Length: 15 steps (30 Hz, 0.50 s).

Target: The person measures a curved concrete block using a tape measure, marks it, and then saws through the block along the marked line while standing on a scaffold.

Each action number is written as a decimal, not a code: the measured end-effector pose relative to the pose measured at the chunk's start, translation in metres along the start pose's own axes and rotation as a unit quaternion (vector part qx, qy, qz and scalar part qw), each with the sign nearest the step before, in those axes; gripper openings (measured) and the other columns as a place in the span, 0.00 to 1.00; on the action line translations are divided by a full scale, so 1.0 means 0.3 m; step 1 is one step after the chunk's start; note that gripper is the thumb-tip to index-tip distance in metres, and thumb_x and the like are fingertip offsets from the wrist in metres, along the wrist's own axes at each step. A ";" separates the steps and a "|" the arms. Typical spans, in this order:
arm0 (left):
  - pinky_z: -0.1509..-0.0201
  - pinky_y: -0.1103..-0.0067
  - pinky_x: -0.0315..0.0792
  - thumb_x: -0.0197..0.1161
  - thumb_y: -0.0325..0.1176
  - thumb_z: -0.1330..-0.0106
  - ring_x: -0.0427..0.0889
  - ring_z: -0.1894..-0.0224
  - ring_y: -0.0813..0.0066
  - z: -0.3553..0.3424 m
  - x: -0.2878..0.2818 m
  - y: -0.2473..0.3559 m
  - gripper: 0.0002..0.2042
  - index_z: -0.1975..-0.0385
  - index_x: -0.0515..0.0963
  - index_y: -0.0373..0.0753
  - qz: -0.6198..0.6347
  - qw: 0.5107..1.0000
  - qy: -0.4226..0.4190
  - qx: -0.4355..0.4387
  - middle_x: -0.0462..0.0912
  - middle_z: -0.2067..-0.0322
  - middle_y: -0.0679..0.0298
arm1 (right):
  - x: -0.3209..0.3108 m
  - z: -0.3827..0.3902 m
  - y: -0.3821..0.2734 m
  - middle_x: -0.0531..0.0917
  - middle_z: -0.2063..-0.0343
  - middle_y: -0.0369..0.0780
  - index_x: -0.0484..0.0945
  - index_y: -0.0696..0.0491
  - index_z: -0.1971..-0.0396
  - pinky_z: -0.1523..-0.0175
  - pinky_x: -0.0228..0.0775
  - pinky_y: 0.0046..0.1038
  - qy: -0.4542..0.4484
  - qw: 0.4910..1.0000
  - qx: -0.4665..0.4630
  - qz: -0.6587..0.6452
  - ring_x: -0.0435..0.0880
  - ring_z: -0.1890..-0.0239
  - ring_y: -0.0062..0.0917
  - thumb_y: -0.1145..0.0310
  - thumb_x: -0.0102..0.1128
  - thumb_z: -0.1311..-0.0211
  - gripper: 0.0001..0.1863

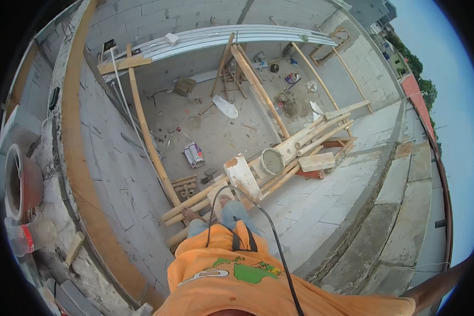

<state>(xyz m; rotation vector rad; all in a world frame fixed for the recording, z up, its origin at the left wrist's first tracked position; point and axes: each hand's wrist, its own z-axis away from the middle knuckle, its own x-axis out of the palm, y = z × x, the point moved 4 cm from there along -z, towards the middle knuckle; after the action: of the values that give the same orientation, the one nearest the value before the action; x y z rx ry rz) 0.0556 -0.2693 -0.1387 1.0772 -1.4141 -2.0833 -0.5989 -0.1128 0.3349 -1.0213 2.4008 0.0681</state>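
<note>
My right forearm (pixel 438 288) stretches out from an orange sleeve (pixel 374 305) at the lower right, close to the block wall's outer edge. Its hand is lost in the dark rim of the picture. My left hand does not show. My bare feet (pixel 190 215) stand on a scaffold of bamboo poles (pixel 187 210) and boards. Just ahead of them lies a whitish block (pixel 241 176), with a bucket of grey mortar (pixel 272 161) beyond it. Another pale block (pixel 317 162) rests farther right on the scaffold.
Along the left wall top stand a reddish bucket (pixel 23 181) and a clear plastic bottle (pixel 37 237). Long metal channels (pixel 221 37) span the far side. Upright poles (pixel 147 131) rise from the floor well below, where a printed bag (pixel 194 155) and a white sack (pixel 225 107) lie. A black cable (pixel 271 221) hangs before me.
</note>
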 end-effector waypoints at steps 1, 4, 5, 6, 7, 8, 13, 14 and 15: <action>0.49 0.67 0.73 0.45 0.60 0.29 0.78 0.49 0.58 0.000 -0.134 -0.011 0.35 0.46 0.73 0.27 0.014 0.997 0.070 -0.003 0.80 0.51 0.51 | 0.116 0.076 -0.085 0.74 0.59 0.40 0.69 0.56 0.39 0.57 0.62 0.35 -0.037 0.996 -0.008 -0.082 0.70 0.59 0.32 0.62 0.46 0.34 0.25; 0.49 0.67 0.73 0.45 0.60 0.29 0.79 0.49 0.58 0.048 -0.551 -0.028 0.35 0.47 0.74 0.27 0.054 0.956 0.287 -0.007 0.81 0.51 0.51 | 0.392 0.334 -0.370 0.73 0.61 0.40 0.68 0.57 0.39 0.59 0.61 0.33 -0.168 0.936 -0.014 -0.308 0.69 0.61 0.30 0.63 0.46 0.34 0.25; 0.49 0.67 0.73 0.45 0.60 0.29 0.79 0.49 0.58 0.049 -0.673 -0.044 0.35 0.47 0.74 0.27 0.073 0.934 0.350 -0.007 0.81 0.51 0.51 | 0.433 0.418 -0.475 0.73 0.62 0.39 0.68 0.58 0.38 0.60 0.61 0.33 -0.208 0.907 -0.016 -0.367 0.69 0.62 0.30 0.64 0.46 0.33 0.25; 0.49 0.67 0.73 0.45 0.60 0.29 0.79 0.49 0.58 0.068 -0.791 -0.061 0.35 0.47 0.74 0.27 0.088 0.908 0.410 -0.008 0.81 0.51 0.51 | 0.471 0.494 -0.578 0.73 0.62 0.39 0.67 0.58 0.38 0.61 0.61 0.32 -0.248 0.873 -0.020 -0.420 0.69 0.62 0.29 0.64 0.46 0.33 0.25; 0.49 0.67 0.73 0.45 0.60 0.29 0.79 0.49 0.58 0.098 -0.909 -0.088 0.35 0.47 0.74 0.27 0.103 0.881 0.461 -0.014 0.81 0.51 0.51 | 0.494 0.563 -0.674 0.73 0.63 0.39 0.67 0.58 0.38 0.62 0.61 0.32 -0.285 0.835 -0.027 -0.470 0.69 0.63 0.28 0.65 0.47 0.33 0.25; 0.49 0.67 0.73 0.45 0.60 0.29 0.79 0.49 0.58 0.113 -0.999 -0.124 0.35 0.47 0.74 0.27 0.117 0.858 0.500 -0.019 0.81 0.51 0.51 | 0.504 0.624 -0.771 0.73 0.64 0.39 0.67 0.59 0.38 0.62 0.61 0.31 -0.317 0.796 -0.038 -0.515 0.69 0.64 0.28 0.65 0.47 0.33 0.25; 0.46 0.62 0.66 0.40 0.54 0.25 0.77 0.53 0.45 0.141 -1.185 -0.313 0.31 0.51 0.77 0.27 -0.049 0.818 0.573 0.013 0.81 0.55 0.41 | 0.433 0.798 -1.143 0.72 0.67 0.38 0.66 0.61 0.38 0.66 0.61 0.28 -0.412 0.608 -0.112 -0.669 0.68 0.67 0.24 0.68 0.47 0.33 0.25; 0.46 0.62 0.65 0.40 0.54 0.24 0.77 0.51 0.45 0.165 -1.185 -0.294 0.31 0.52 0.78 0.27 -0.040 0.809 0.586 -0.007 0.81 0.55 0.41 | 0.407 0.818 -1.198 0.72 0.67 0.38 0.65 0.61 0.37 0.67 0.61 0.27 -0.424 0.574 -0.125 -0.690 0.68 0.68 0.24 0.69 0.47 0.32 0.25; 0.43 0.63 0.66 0.41 0.53 0.24 0.76 0.48 0.45 0.185 -1.179 -0.270 0.30 0.51 0.77 0.27 -0.026 0.810 0.586 -0.012 0.80 0.51 0.42 | 0.377 0.829 -1.246 0.71 0.68 0.38 0.65 0.62 0.37 0.67 0.61 0.27 -0.430 0.540 -0.132 -0.711 0.67 0.69 0.23 0.69 0.48 0.32 0.25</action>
<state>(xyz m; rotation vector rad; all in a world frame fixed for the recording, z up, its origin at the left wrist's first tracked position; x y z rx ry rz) 0.2404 0.0404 -0.0702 1.8828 -0.6799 -0.9649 -0.2975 -0.3935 0.1235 -2.0850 0.2283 0.2589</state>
